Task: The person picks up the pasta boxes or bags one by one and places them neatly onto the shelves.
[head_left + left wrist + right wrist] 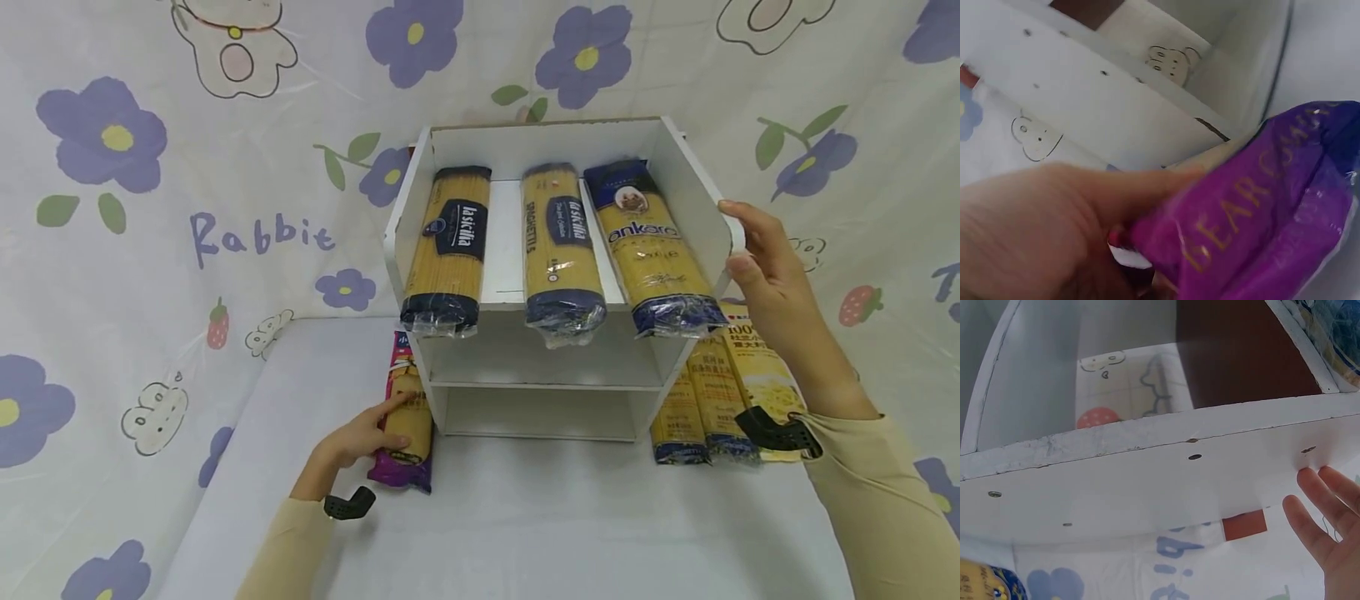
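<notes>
Bag: purple lower end lettered in gold, tan middle. Shelf: white. Left pack, middle pack: yellow, navy labels, navy lower ends. Right pack: yellow, blue ends. Desk: white. Backdrop cloth: white, purple yellow-centred floral print, green leaves, red strawberries. Sleeves: beige.

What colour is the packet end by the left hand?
The packet end is purple with gold lettering; best: left wrist view.
</notes>
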Demonstrator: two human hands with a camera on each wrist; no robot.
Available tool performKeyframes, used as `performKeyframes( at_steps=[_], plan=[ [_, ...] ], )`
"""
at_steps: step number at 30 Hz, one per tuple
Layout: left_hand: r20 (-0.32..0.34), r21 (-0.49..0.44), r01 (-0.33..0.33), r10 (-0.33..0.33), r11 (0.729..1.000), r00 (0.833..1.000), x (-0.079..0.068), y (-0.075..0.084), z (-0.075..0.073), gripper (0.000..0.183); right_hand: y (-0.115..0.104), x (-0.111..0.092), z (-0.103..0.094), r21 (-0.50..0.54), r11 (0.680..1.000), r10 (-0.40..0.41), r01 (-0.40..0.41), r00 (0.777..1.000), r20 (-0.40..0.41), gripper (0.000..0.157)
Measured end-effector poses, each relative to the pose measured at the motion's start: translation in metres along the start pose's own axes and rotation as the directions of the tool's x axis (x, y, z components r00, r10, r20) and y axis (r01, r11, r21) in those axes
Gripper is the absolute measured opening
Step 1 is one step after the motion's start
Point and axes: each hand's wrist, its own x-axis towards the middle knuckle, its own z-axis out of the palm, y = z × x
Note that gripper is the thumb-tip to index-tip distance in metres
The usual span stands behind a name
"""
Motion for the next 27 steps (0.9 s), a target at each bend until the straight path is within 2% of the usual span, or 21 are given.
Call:
performKeyframes(
  at_steps=[3,6,12,16,23,27],
  plan=[
    [0.061,-0.092,0.002,0.003,0.996,0.998,0.000,0.001,-0.004,0.076,0.001,0.000,0.000,-0.012,1.000,0.004,-0.004,1.000,0.000,0.051],
    [0.068,-0.128,-0.021,0.030,0.992,0.997,-0.001,0.000,-0.005,0.073,0.002,0.000,0.000,-0.012,1.000,-0.005,0.005,1.000,0.005,0.051],
    [-0.028,-0.078,-0.038,0.036,0.996,0.999,-0.002,-0.013,0.001,0.074,0.007,0.001,-0.002,0.099,0.994,-0.036,0.034,0.999,0.017,0.052],
    [-0.084,-0.094,-0.062,0.054,0.994,0.995,0.000,-0.022,0.007,0.077,0.008,0.001,-0.003,0.096,0.994,-0.045,0.043,0.999,0.016,0.051],
    [-0.189,-0.100,-0.137,0.116,0.986,0.975,-0.001,-0.034,0.015,0.079,0.006,-0.001,0.000,0.106,0.994,-0.012,0.011,1.000,0.011,0.053],
    [-0.256,-0.100,-0.160,0.130,0.982,0.958,-0.005,-0.037,0.016,0.082,0.007,0.000,-0.001,0.124,0.992,-0.038,0.036,0.999,0.016,0.054]
  ],
)
